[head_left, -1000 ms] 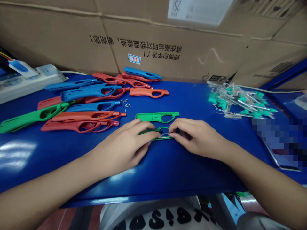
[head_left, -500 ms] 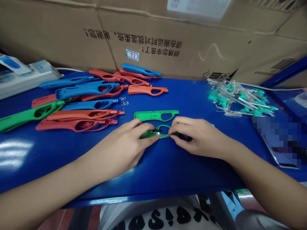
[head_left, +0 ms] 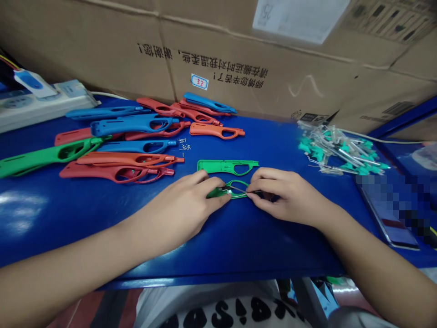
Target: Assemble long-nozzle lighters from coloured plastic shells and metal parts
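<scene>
Spreading across the view, a blue table [head_left: 273,248] is backed by a cardboard box [head_left: 102,59]. At left, red, blue, orange and green casings [head_left: 114,128] are heaped; at right, clear-and-green parts [head_left: 344,149] are piled. Centrally, a green shell [head_left: 215,193] is gripped in the left hand [head_left: 191,200], with a second green shell [head_left: 227,167] laid just beyond it. A thin strip [head_left: 238,189] over the gripped shell is pinched by the right hand [head_left: 288,196]. Tiny pins [head_left: 186,147] are scattered beside the heap.

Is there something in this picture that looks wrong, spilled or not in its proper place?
Yes. The cardboard box at the back seems inverted: its printing reads upside down. Small metallic pins also lie scattered on the table beside a blue casing, as if spilled.
</scene>
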### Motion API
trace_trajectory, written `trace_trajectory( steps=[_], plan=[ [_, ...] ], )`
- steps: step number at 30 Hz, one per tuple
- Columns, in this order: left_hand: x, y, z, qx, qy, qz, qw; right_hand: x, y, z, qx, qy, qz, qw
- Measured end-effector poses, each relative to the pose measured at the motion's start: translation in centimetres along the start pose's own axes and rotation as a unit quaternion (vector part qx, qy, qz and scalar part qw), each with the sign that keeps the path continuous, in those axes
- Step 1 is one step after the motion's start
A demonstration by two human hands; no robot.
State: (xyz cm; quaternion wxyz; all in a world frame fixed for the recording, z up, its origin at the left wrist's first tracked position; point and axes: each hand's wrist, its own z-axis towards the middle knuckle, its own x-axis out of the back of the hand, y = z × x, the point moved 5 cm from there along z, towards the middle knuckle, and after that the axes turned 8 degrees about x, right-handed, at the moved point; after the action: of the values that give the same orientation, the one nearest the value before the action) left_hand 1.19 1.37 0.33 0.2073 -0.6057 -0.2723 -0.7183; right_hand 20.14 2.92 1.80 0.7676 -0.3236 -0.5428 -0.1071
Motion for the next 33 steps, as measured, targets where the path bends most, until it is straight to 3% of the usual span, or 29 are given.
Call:
trace_trajectory(
  steps=[15, 27, 30, 33],
  plan=[
    [-0.1, -0.1, -0.2, 0.003, -0.005, -0.006, 1.0, 0.2, 0.2, -0.2, -0.005, -0.01, 0.053, 0.999],
    [0.0, 0.2, -0.2, -0.018, 0.011, 0.009, 1.0, 0.1, 0.0, -0.4, -0.005, -0.042, 0.01, 0.999],
    [0.0, 0.2, -0.4, -0.03, 0.01, 0.015, 0.999, 0.3, 0.1, -0.5, -0.004, -0.024, 0.027, 0.999],
    [0.1, 0.0, -0.4, -0.039, 0.03, 0.008, 0.999, 1.2, 0.5, -0.4, -0.012, 0.036, 0.026, 0.999]
  ],
)
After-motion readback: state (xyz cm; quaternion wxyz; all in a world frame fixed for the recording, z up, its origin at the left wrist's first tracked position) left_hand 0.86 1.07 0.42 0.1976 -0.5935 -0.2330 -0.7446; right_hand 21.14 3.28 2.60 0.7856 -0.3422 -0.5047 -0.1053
